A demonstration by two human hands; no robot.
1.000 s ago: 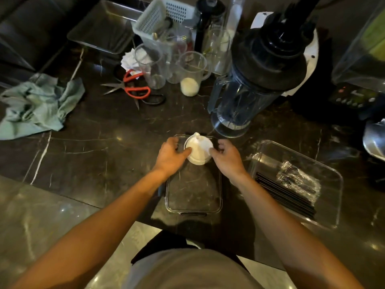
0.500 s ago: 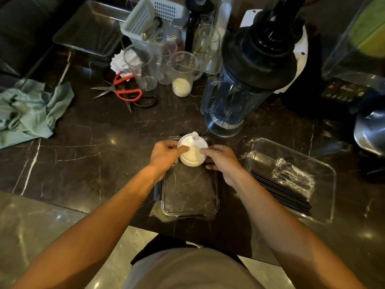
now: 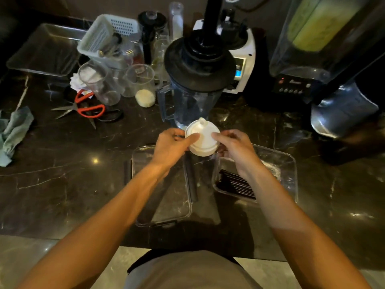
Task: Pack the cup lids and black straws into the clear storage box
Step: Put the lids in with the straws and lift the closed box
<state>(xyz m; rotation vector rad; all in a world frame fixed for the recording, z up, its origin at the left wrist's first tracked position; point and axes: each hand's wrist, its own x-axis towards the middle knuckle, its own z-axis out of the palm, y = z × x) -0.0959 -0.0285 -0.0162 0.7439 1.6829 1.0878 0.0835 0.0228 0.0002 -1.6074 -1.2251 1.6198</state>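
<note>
Nearest, clear lid (image 3: 164, 205) flat on dark surface (image 3: 62, 184), box (image 3: 287, 176) just right holding black straws (image 3: 235, 183), above them left hand (image 3: 169, 146) and right hand (image 3: 234, 148), each grip pinching stacked white cup lids (image 3: 203, 140), blender jug (image 3: 193, 84) behind, red scissors (image 3: 87, 108) far left.

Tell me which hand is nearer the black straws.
Right. The right hand holds the white cup lids just above the black straws; the left hand is over the flat clear lid beside them.
</note>
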